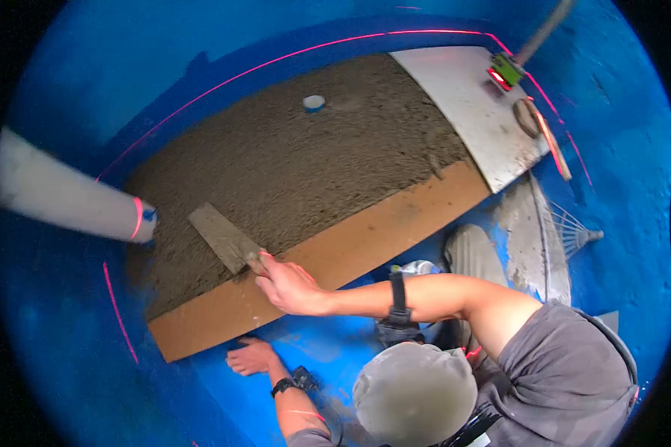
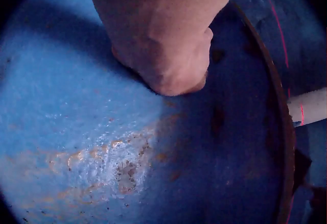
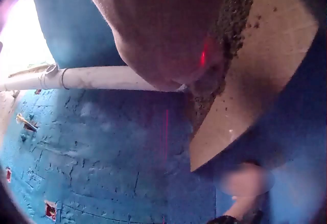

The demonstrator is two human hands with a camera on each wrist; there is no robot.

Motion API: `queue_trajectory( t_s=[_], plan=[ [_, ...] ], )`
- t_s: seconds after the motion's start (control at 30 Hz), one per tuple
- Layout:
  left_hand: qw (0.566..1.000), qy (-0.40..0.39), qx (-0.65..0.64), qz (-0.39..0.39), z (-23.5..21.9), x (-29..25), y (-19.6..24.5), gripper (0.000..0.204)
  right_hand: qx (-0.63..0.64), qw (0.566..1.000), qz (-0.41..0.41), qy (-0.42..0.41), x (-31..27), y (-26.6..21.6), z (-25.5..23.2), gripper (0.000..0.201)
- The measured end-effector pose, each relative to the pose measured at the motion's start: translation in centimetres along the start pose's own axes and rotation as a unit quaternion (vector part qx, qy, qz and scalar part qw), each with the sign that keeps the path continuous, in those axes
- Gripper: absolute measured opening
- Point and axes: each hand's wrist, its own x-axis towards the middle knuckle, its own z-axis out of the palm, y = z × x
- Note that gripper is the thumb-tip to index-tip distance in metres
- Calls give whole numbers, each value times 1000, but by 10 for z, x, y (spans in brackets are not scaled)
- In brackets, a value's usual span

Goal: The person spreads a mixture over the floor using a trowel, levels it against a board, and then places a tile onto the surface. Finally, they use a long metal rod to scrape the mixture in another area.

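My right hand [image 1: 293,288] grips the handle of a flat rectangular trowel [image 1: 220,235], whose blade lies on the wet grey mortar [image 1: 306,171] near its left end. In the right wrist view that hand [image 3: 158,35] hides most of the tool. A long brown board [image 1: 335,257] runs along the near side of the mortar, under my right wrist. Just in front of the board, my left hand [image 1: 250,357] rests on the blue floor [image 1: 291,339], fingers bent and holding nothing. The left wrist view shows this hand [image 2: 168,55] from the back, its fingertips hidden.
A white pipe [image 1: 71,186] stands at the mortar's left end. A small white-topped round piece [image 1: 314,103] sits in the mortar. At right are a pale slab [image 1: 462,97], a green laser level [image 1: 507,68] casting red lines, and a wire rake head [image 1: 574,232]. A capped person's head [image 1: 415,387] is below.
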Motion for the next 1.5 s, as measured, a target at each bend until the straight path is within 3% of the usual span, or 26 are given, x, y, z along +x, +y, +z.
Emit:
queue_trajectory(
  t_s=[0.1,0.17,0.2,0.27,0.3,0.33,0.37,0.47,0.6,0.63,0.73,0.83,0.97,1.0,1.07,1.13,1.17,1.2,1.23,1.27,1.3,1.33,1.37,1.43,1.47,1.5],
  plan=[
    [999,13,-28,22,9,1,-2,51,15,998,-45,-40,36,-11,48,34],
    [994,91,-39,46,15,1,-3,47,32,993,-101,-44,50,-13,60,33],
    [997,19,-65,33,6,1,-2,53,12,993,-79,-92,45,-29,36,35],
    [997,25,-64,34,3,-1,0,54,-5,982,-158,-103,39,-24,-2,41],
    [997,35,-63,39,2,-2,-2,55,-51,983,-137,-113,37,-21,-27,42],
    [997,-32,-75,13,-4,2,1,57,-111,980,-110,-122,34,-23,-54,42],
    [995,27,-96,23,10,1,-1,58,-167,974,-87,-129,31,-22,-81,47],
    [993,55,-97,35,9,2,-6,56,-233,960,-139,-72,9,-12,-135,54],
    [990,73,-116,45,10,2,-4,55,-335,903,-262,-65,-27,2,-141,58],
    [990,69,-117,47,10,0,-4,55,-384,896,-196,-111,-38,-17,-136,56],
    [990,66,-121,38,11,0,-3,55,-441,865,-192,-141,-44,-14,-118,56],
    [990,57,-122,33,8,0,-2,54,-481,857,-154,-98,-50,1,-142,58],
    [993,24,-114,31,7,0,-5,58,-464,883,-62,-37,-64,-24,-170,49],
    [994,17,-107,33,7,0,-8,58,-462,884,-56,-36,-63,-25,-166,49],
    [993,20,-113,42,4,4,1,58,-260,958,-104,-63,-40,-31,-144,37],
    [994,11,-106,27,4,1,-3,59,-174,978,-36,-110,-15,-28,-102,34],
    [993,15,-114,36,5,1,-2,59,-126,979,-56,-149,2,-22,-77,31],
    [994,15,-107,35,5,0,-4,59,-25,968,-34,-249,18,-30,-52,19],
    [994,14,-99,33,5,0,-4,59,111,949,53,-291,18,-54,-34,17],
    [991,66,-109,31,6,-2,-2,54,160,918,89,-351,27,-55,-10,15],
    [991,70,-113,36,7,-2,-3,54,97,917,112,-371,30,-84,-14,17],
    [991,67,-107,37,6,-2,-3,53,48,951,102,-289,36,-70,11,22],
    [992,62,-99,38,7,-1,-3,52,50,952,100,-285,47,-51,24,22],
    [991,79,-98,45,2,-2,-3,51,-112,982,30,-147,51,-45,29,36],
    [992,46,-106,42,1,-1,-4,54,-103,978,64,-168,51,-33,18,44],
    [993,12,-113,34,0,-1,-4,56,-103,984,44,-140,54,-8,17,43]
  ],
)
